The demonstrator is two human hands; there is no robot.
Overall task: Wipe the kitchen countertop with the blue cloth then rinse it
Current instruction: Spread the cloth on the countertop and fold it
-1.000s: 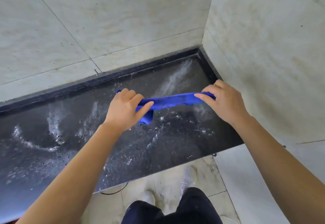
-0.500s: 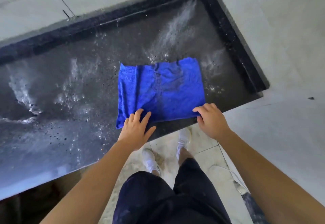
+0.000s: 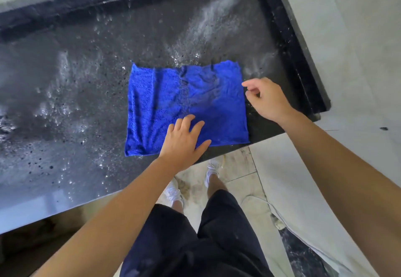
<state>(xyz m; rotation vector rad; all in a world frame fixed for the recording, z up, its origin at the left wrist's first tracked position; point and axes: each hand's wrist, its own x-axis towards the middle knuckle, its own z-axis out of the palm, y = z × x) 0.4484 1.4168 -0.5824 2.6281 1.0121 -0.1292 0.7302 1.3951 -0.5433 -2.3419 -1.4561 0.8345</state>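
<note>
The blue cloth (image 3: pixel 186 100) lies spread flat on the dark speckled countertop (image 3: pixel 71 111), close to the front edge and the right corner. My left hand (image 3: pixel 184 140) rests palm down on the cloth's near edge, fingers spread. Just off the cloth's right edge hovers my right hand (image 3: pixel 267 98), its fingers loosely curled and holding nothing. White dust streaks and specks cover the countertop around the cloth.
A raised black rim (image 3: pixel 297 59) borders the counter at the back and right. Pale tiled walls (image 3: pixel 347 27) rise behind and to the right. Below the front edge are my legs and white shoes (image 3: pixel 173 192) on a tiled floor.
The cloth was held stretched between both hands, then laid flat on the counter. Now my left hand has slid onto it and my right hand has let go and moved to its right side.
</note>
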